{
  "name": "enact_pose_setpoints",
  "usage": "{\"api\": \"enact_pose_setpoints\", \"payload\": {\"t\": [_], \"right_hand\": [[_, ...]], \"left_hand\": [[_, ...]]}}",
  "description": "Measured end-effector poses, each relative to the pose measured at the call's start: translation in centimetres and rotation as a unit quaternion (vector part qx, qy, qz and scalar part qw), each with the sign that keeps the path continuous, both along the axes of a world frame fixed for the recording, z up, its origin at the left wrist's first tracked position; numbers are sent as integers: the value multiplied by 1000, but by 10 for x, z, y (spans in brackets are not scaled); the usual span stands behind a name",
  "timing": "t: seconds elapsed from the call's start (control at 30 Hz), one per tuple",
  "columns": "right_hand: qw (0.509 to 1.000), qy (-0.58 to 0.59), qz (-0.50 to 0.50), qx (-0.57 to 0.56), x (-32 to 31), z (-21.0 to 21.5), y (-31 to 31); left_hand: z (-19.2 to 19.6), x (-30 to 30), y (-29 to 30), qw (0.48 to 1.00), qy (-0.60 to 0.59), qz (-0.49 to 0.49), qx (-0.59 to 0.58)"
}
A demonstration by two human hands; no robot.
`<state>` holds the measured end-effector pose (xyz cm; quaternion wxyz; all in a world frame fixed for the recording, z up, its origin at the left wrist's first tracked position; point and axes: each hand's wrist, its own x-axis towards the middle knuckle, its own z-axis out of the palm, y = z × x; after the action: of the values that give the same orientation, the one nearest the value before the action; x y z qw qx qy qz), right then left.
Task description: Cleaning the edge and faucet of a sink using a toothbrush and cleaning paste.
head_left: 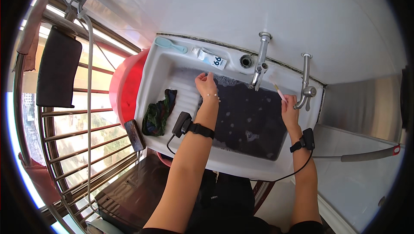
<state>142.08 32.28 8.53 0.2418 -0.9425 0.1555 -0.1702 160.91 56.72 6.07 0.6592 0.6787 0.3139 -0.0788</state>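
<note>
My left hand (206,85) is over the ribbed left part of the white sink (148,83), beside the dark water (248,117). Its fingers are curled together, and what they hold, if anything, is hidden. In my right hand (290,108), at the sink's right side, is a slim pink-and-white stick (280,92) with a yellowish tip, pointing up and left. A white-and-blue tube (211,58) lies on the back ledge beyond my left hand. On the ribbed slope, left of my left forearm, rests a crumpled dark green patterned cloth (158,114). Bubbles float on the water.
A chrome faucet (261,59) reaches over the basin; another tap (306,79) stands at the right. A light-blue brush (171,45) lies on the back-left ledge. Left of the sink are a red basin (127,79), a dark-faced block (135,135) and a barred window (86,137).
</note>
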Motion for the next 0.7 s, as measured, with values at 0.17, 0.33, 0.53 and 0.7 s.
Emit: {"api": "enact_pose_setpoints", "payload": {"t": [0.17,0.33,0.53,0.7], "right_hand": [[989,40,0,140,-46,7,76],[965,82,-37,245,-73,14,116],[929,59,-109,348,-81,24,132],[858,25,-119,499,-60,64,156]], "left_hand": [[27,54,-42,993,76,64,59],[11,76,-36,983,172,39,54],[-23,39,-1,973,63,-55,-216],[23,-32,31,931,58,-164,-322]]}}
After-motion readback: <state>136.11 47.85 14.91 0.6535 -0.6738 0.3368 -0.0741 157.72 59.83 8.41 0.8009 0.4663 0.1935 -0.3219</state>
